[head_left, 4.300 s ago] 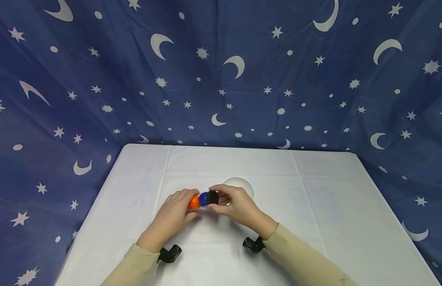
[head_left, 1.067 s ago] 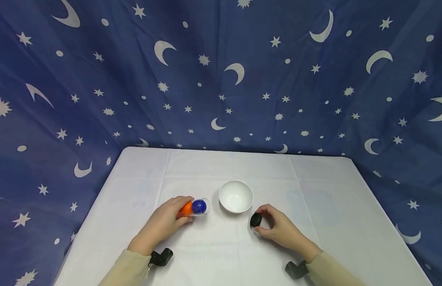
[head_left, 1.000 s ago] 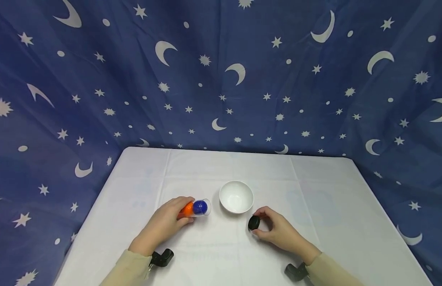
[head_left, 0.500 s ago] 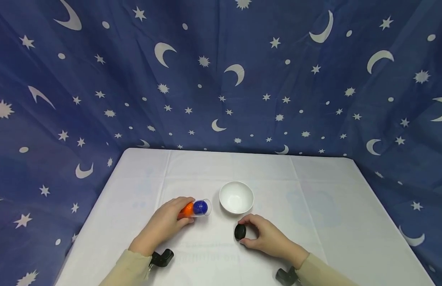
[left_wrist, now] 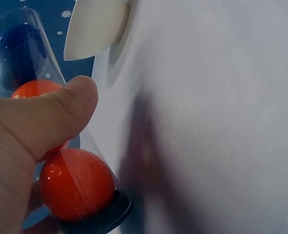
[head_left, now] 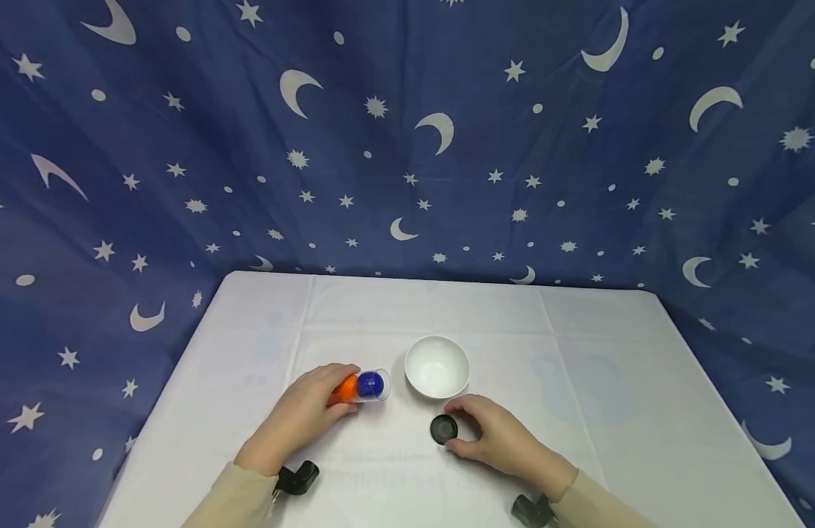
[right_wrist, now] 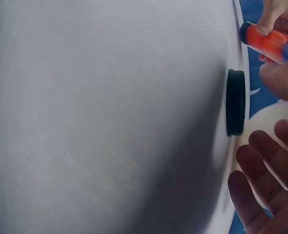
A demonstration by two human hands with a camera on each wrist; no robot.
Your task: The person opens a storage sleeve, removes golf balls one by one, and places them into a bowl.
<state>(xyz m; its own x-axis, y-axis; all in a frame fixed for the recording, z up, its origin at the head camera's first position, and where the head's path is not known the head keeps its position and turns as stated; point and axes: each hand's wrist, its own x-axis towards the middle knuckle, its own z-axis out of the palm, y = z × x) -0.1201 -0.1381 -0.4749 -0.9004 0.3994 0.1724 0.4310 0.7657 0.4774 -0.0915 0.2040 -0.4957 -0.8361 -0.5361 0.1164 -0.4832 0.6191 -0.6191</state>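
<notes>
My left hand (head_left: 302, 411) grips a clear plastic tube (head_left: 379, 394), its uncapped end pointing right toward the bowl. A blue ball (head_left: 371, 384) sits nearest that end, with orange balls (left_wrist: 78, 185) behind it, partly hidden by my thumb. A black cap (left_wrist: 102, 217) closes the tube's other end. On the table a round black lid (head_left: 443, 429) lies flat, hollow side up. My right hand (head_left: 503, 440) is beside it, thumb and fingers spread around its right side; the right wrist view shows a gap between them and the lid (right_wrist: 235, 102).
A white bowl (head_left: 437, 367) stands just beyond the lid, to the right of the tube. The white cloth-covered table (head_left: 513, 315) ends at a blue curtain (head_left: 407, 132) with moons and stars. Black wrist cameras (head_left: 298, 478) hang by both sleeves.
My right hand has taken the lid off the tube, carried it right, then back left, and laid it flat, letting go. The left hand stays nearly still with the tube.
</notes>
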